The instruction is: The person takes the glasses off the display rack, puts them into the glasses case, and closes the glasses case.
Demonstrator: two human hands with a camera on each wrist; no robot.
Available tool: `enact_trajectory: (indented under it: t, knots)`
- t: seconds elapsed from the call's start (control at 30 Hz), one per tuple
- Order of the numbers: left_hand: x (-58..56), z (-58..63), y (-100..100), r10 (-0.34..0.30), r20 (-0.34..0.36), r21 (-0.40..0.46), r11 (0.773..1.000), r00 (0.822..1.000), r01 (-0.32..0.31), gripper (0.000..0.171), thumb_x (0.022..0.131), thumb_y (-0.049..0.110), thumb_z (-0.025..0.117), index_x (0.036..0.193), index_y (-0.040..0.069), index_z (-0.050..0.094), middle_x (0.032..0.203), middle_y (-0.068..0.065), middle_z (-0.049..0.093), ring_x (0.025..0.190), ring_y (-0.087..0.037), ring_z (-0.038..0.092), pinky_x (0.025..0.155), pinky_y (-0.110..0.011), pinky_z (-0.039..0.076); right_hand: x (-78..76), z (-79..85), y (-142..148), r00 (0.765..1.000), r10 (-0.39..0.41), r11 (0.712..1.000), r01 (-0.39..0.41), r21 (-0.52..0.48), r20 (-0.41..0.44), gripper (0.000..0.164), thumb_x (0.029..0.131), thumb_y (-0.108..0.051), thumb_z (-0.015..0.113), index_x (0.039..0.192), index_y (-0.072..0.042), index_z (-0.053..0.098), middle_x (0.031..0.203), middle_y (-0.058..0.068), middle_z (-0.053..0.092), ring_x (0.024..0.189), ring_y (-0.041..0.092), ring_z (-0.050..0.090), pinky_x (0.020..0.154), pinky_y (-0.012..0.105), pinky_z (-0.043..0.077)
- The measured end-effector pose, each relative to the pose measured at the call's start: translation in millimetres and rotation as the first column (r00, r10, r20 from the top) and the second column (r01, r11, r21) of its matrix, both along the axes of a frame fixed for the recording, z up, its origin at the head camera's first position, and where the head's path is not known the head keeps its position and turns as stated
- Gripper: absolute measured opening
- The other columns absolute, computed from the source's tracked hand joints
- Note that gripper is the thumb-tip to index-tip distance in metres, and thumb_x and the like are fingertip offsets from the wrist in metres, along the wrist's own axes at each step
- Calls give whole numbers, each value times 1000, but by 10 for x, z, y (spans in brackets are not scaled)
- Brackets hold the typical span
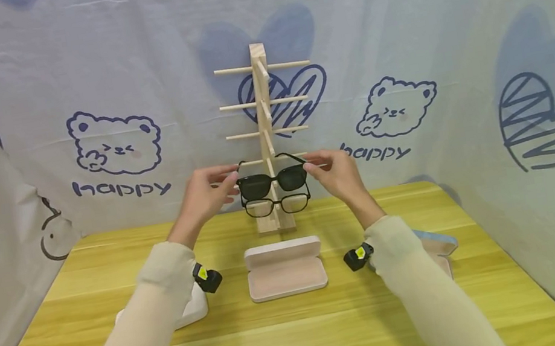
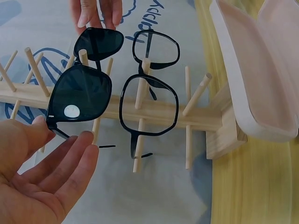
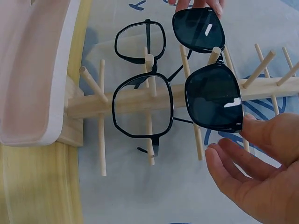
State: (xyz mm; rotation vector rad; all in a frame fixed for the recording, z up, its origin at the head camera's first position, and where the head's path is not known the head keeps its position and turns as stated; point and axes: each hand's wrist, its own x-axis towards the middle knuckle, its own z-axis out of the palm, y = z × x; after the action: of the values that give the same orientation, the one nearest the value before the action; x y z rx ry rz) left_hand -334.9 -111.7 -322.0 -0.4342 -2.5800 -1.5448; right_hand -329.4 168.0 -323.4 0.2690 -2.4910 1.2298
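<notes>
Black sunglasses (image 1: 292, 178) with dark lenses are at a wooden display stand (image 1: 266, 113), their bridge at one of its front pegs. The left hand (image 1: 212, 193) pinches their left end near the hinge, thumb in front and fingers behind, as the left wrist view shows. At the other end, the right hand (image 1: 332, 171) holds the frame between thumb and fingers. Just below hang clear-lensed eyeglasses (image 1: 295, 202) with a thin black frame, resting on a lower peg (image 2: 143, 86). Neither hand touches these.
An opened pale glasses case (image 1: 288, 281) lies on the wooden table (image 1: 284, 343) in front of the stand. A white case (image 1: 195, 309) sits partly under the left forearm, and a blue-lidded case (image 1: 438, 243) beside the right one. A printed cloth (image 1: 171, 62) hangs behind.
</notes>
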Motion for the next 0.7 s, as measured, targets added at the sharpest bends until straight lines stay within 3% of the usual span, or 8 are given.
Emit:
enact_trajectory:
  t: [0.2,0.37,0.7]
  knots:
    - [13,6,37,0,0,10,1000,1000,0,35,106,22,60,136,5,67,133,-21,70,94,-34,78,80,-40,66,5,1,-21,1000,15,1000,-14,-28,22,30,99,-15,70,126,-2,72,118,20,76,94,36,78,87,48,64]
    - [35,9,53,6,-1,19,1000,1000,-6,35,105,20,61,135,3,67,135,-20,68,97,-39,76,81,-41,66,5,0,-39,999,14,999,-12,-44,39,29,99,-14,70,125,-2,73,116,19,77,92,35,78,88,48,64]
    - [100,87,52,32,-13,48,998,999,-32,35,104,22,63,135,5,68,138,-18,67,94,-34,78,83,-37,65,70,105,-41,997,4,993,5,-115,76,31,100,-17,70,128,-7,73,122,16,76,98,33,78,99,48,60]
